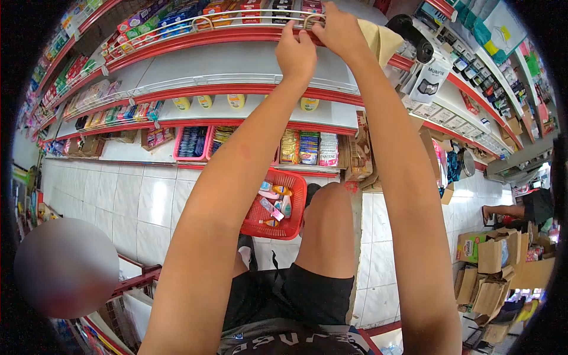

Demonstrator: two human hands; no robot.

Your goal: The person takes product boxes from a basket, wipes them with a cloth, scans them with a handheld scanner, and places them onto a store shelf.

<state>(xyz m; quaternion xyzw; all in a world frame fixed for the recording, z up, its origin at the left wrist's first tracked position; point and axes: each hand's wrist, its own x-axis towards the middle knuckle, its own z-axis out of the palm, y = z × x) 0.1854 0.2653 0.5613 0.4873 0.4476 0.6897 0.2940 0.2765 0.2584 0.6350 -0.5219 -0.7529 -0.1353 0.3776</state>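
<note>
Both my hands are raised to the wire rail (pixel 251 12) along the front of the red-edged upper shelf. The fingers of my left hand (pixel 297 56) are bent up against the rail, and what they pinch is hidden. Just right of it, my right hand (pixel 342 31) curls its fingers over the rail beside a thin tan loop (pixel 313 21); its grasp is also partly hidden. A beige sheet of cloth or paper (pixel 381 41) hangs behind my right wrist. Small boxes (pixel 250 12) stand behind the rail. Between my legs, a red plastic basket (pixel 245 223) holds several bottles.
Below is a grey shelf (pixel 195 62), then a lower one with yellow-labelled bottles (pixel 235 101). Pink bins (pixel 192 142) of sachets line the bottom. A cardboard box (pixel 358 157) stands at the shelf's end. Opened cartons (pixel 491 260) and another person's leg (pixel 503 213) are at right.
</note>
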